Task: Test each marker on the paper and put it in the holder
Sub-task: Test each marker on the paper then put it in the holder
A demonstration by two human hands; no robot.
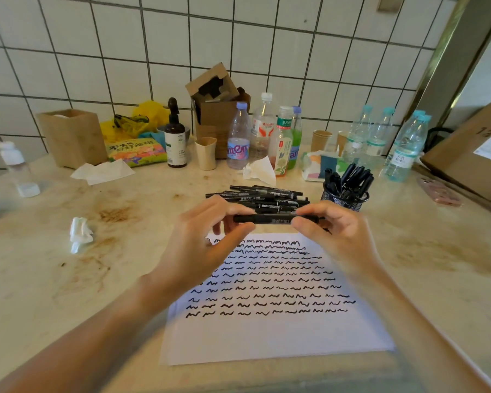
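A black marker (272, 218) lies level in the air above the top edge of the white paper (275, 330), which carries many rows of black squiggles. My left hand (207, 239) pinches the marker's left end and my right hand (332, 234) pinches its right end. Just behind the hands lies a pile of several black markers (262, 195) on the counter. To the right of the pile stands a black mesh holder (345, 197) with several markers upright in it.
Along the tiled wall stand water bottles (403, 148), drink bottles (238, 137), paper cups (206, 153), a brown pump bottle (175, 137), a cardboard box (219, 109) and a wooden box (73, 137). Crumpled tissue (80, 234) lies left. A pink phone (440, 191) lies right.
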